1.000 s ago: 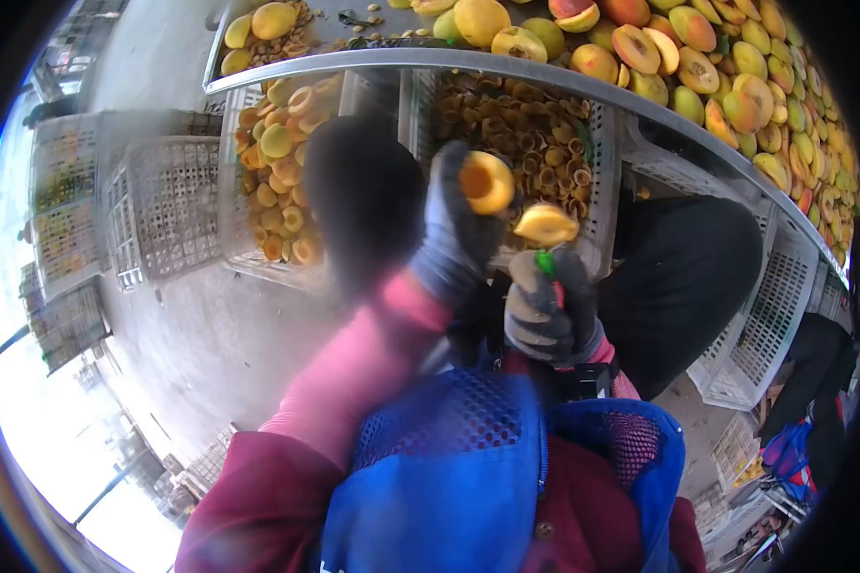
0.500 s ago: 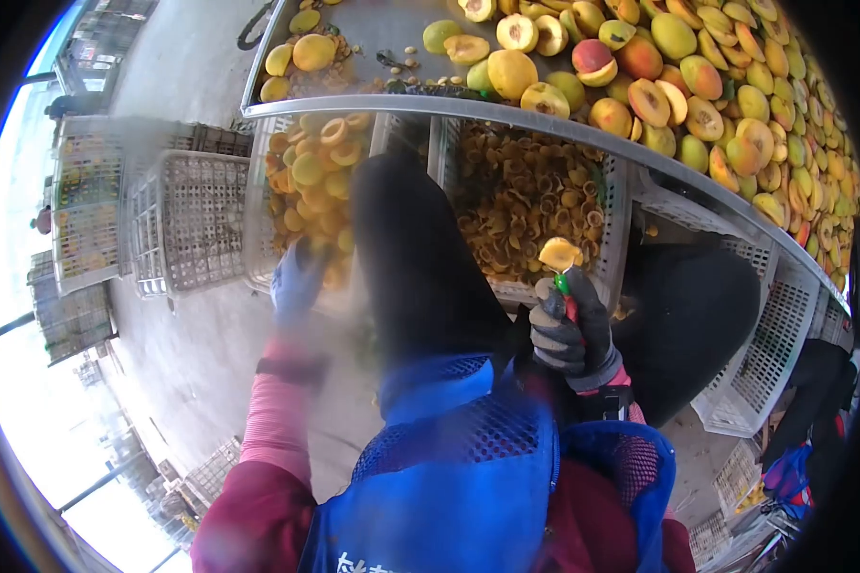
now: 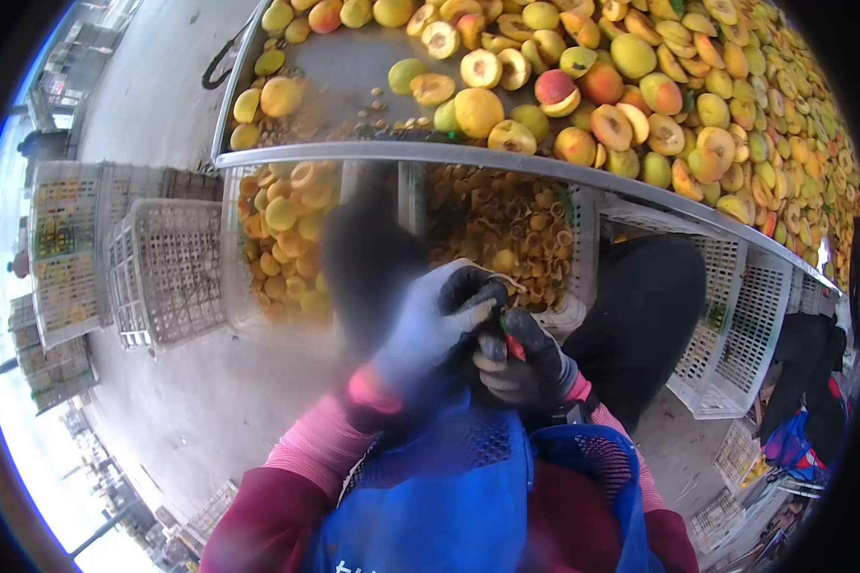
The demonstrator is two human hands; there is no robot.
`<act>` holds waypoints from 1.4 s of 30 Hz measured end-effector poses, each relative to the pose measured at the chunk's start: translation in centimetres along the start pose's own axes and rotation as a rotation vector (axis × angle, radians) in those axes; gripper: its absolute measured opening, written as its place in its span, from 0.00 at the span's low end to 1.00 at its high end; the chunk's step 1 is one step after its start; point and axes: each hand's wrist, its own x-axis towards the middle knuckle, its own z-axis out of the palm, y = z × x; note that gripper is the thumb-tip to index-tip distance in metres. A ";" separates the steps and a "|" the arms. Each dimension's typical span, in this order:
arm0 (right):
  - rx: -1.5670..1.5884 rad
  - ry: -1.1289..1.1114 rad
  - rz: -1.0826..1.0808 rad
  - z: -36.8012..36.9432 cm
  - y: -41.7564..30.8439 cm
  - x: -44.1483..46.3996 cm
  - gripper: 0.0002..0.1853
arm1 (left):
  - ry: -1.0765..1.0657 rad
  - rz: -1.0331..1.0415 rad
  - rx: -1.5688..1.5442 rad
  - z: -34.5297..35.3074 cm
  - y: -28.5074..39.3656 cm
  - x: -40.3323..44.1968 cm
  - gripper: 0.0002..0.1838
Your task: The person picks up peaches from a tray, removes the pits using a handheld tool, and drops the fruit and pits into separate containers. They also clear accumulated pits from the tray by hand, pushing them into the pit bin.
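Note:
My left hand, in a pale glove with dark fingertips, is up against my right hand above my lap. Its fingers are curled closed, and what they grip is hidden. A thin pale curved strip shows just past these fingertips. My right hand, in a grey and black glove, is closed around a small tool with a red and green handle; its working end is covered by my fingers. Beyond the hands, a crate of peach scraps stands under the table edge. Left of my knee is a crate of peach halves.
A metal-rimmed table holds many whole and halved peaches. White plastic crates stand at left, with more crates at right. Another person's dark-clothed leg shows at far right.
My left hand has moved from the crate of peach halves to my right hand. The peach piece that was at the tool's tip is out of sight. The view has shifted slightly.

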 end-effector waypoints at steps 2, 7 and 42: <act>0.060 0.066 0.043 -2.2 -0.7 0.2 0.19 | -0.021 0.026 0.638 -0.5 0.1 1.5 0.12; -0.711 0.500 -0.487 -2.9 -0.5 1.8 0.19 | 0.032 0.211 1.149 -3.5 3.6 6.2 0.19; -1.490 0.828 -0.973 3.2 -3.7 -1.3 0.12 | 0.348 0.151 0.210 5.7 2.1 4.6 0.22</act>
